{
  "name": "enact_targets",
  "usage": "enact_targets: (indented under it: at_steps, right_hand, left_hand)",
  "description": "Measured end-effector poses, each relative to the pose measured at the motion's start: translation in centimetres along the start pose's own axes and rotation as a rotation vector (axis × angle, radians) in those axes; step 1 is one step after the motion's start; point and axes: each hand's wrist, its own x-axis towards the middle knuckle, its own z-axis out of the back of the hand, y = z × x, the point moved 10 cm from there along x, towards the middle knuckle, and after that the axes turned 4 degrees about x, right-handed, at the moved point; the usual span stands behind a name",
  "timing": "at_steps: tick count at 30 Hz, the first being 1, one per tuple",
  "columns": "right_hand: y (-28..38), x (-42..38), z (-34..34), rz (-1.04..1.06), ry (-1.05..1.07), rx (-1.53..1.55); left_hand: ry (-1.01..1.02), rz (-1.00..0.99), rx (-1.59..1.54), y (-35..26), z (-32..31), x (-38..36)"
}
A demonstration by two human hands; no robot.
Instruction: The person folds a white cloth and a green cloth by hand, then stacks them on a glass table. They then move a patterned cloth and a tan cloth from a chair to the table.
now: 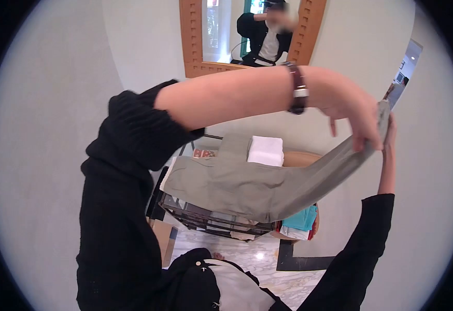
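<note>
A grey-green cloth garment (226, 181) lies stretched over a dark rack (200, 215), and its right end is lifted high. My left hand (353, 111), with a dark watch on the wrist, reaches across from the left and pinches the raised end. My right hand (390, 132) is at the same end from behind, mostly hidden by the cloth, with its arm coming up from the lower right. Behind the garment sits a folded white cloth (266, 151).
A wood-framed mirror (189, 41) on the wall shows a person's reflection. Folded turquoise cloth (300, 218) and white cloth sit right of the rack. A patterned red item (204, 153) is behind the garment. Below is a marble floor (260, 256).
</note>
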Motion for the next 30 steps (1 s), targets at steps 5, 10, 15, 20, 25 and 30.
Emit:
enact_targets:
  at_steps: [5, 10, 15, 20, 25, 30]
  right_hand:
    - [-4.3, -1.1, -14.6, 0.090, 0.210, -0.214]
    - [-10.1, -2.5, -30.3, 0.093, 0.416, -0.322]
    - [-18.1, -8.2, -46.4, 0.190, 0.614, -0.457]
    - [-33.4, -16.9, -58.5, 0.082, 0.856, -0.843]
    - [-44.9, -23.4, -62.3, -0.010, 0.941, -1.127]
    - [-44.1, -24.6, -65.0, 0.161, 0.789, -1.113]
  left_hand:
    - [-0.081, 0.214, 0.035, 7.3, 0.2, -8.6]
    - [-0.251, 0.401, -0.146, 14.0, -0.4, -20.4]
    - [-0.480, 0.537, -0.271, 25.6, -4.0, -33.9]
    - [-0.758, 0.864, -0.351, 42.4, -13.3, -45.5]
    - [-0.907, 0.881, -0.466, 52.2, -21.4, -48.8]
    - [-1.117, 0.657, -0.791, 49.9, -19.5, -49.1]
